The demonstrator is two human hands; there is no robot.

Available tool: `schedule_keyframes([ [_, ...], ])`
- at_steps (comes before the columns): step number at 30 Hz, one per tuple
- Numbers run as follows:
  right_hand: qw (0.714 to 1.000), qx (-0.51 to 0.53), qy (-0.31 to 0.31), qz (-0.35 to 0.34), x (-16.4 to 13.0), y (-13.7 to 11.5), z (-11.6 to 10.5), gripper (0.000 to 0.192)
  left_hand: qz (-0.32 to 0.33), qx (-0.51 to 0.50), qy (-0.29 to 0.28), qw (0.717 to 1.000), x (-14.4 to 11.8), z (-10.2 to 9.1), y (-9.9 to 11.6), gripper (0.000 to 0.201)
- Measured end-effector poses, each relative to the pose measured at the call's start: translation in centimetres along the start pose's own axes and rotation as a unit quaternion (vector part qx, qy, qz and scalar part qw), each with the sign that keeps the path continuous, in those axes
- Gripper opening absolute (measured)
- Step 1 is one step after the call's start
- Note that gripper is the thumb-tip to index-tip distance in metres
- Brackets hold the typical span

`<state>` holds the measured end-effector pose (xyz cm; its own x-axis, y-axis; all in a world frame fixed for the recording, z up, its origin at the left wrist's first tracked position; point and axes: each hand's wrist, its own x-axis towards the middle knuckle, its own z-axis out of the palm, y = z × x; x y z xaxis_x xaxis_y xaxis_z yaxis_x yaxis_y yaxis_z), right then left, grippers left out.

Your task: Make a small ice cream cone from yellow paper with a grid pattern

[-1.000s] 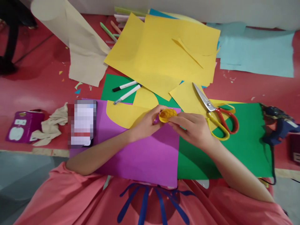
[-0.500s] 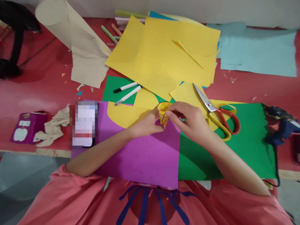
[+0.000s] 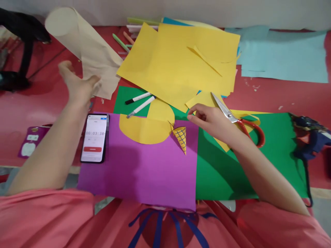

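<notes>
On the purple sheet [image 3: 144, 172] lies the yellow paper cone [image 3: 181, 137], free of both hands: right hand [image 3: 210, 120] hovers just beside it, loosely curled and empty; left hand [image 3: 77, 86], open, reaches toward the beige paper [image 3: 90, 58].

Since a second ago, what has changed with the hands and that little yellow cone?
Both hands let go of the yellow paper cone, which now lies on the purple sheet. The left hand swung out to the left, open, near the beige paper roll. The right hand drew back a little toward the scissors. The scissors, markers, phone and yellow sheets stayed put.
</notes>
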<state>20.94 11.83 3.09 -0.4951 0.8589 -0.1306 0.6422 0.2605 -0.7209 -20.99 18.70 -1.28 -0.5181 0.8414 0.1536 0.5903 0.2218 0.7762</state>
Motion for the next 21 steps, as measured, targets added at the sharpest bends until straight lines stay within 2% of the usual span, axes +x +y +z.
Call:
schedule_keyframes([
  [1, 1.0, 0.008, 0.006, -0.006, 0.2, -0.1, -0.2, 0.016, -0.028, 0.0, -0.001, 1.0, 0.8, 0.1, -0.7, 0.07],
  [3, 1.0, 0.022, 0.008, -0.016, 0.3, -0.3, -0.5, 0.015, -0.076, -0.009, -0.011, 0.997, 1.3, 0.4, -1.0, 0.048],
  [4, 1.0, 0.025, 0.006, -0.017, 0.3, -0.4, -0.6, 0.014, -0.076, -0.029, -0.022, 0.996, 1.2, 0.4, -0.5, 0.036],
  [6, 0.999, 0.032, 0.006, -0.014, 0.1, -0.5, -0.7, 0.014, -0.049, -0.126, -0.025, 0.99, 0.4, 0.0, 1.6, 0.022],
  [9, 0.999, 0.049, 0.014, -0.009, -0.2, -0.1, -0.7, 0.017, -0.03, -0.186, -0.041, 0.981, -2.5, -0.5, 6.1, 0.022],
  [10, 0.998, 0.056, 0.019, -0.012, -0.2, 0.1, -0.6, 0.019, -0.014, -0.224, -0.028, 0.974, -3.9, -0.4, 7.6, 0.022],
  [12, 0.997, 0.069, 0.027, -0.034, 0.0, 0.3, 0.1, 0.022, -0.031, -0.262, -0.099, 0.959, -7.2, 0.4, 10.3, 0.029],
  [13, 0.995, 0.069, 0.031, -0.057, 0.2, 0.2, 0.7, 0.029, -0.046, -0.28, -0.116, 0.952, -8.9, 1.1, 11.3, 0.031],
  [15, 0.991, 0.051, 0.039, -0.12, 0.9, -0.4, 2.3, 0.058, -0.084, -0.305, -0.162, 0.935, -11.9, 2.9, 12.6, 0.028],
  [16, 0.987, 0.024, 0.045, -0.15, 1.3, -0.9, 3.1, 0.071, -0.111, -0.309, -0.211, 0.921, -13.2, 3.8, 12.8, 0.024],
  [17, 0.984, -0.001, 0.056, -0.169, 1.9, -1.5, 3.9, 0.077, -0.127, -0.32, -0.241, 0.908, -14.2, 4.6, 13.0, 0.022],
  [19, 0.982, -0.033, 0.073, -0.169, 3.1, -2.6, 5.1, 0.069, -0.136, -0.327, -0.297, 0.887, -15.7, 5.4, 12.9, 0.019],
  [21, 0.987, -0.031, 0.071, -0.142, 4.4, -3.2, 5.5, 0.046, -0.105, -0.312, -0.319, 0.889, -15.9, 5.0, 12.2, 0.019],
])
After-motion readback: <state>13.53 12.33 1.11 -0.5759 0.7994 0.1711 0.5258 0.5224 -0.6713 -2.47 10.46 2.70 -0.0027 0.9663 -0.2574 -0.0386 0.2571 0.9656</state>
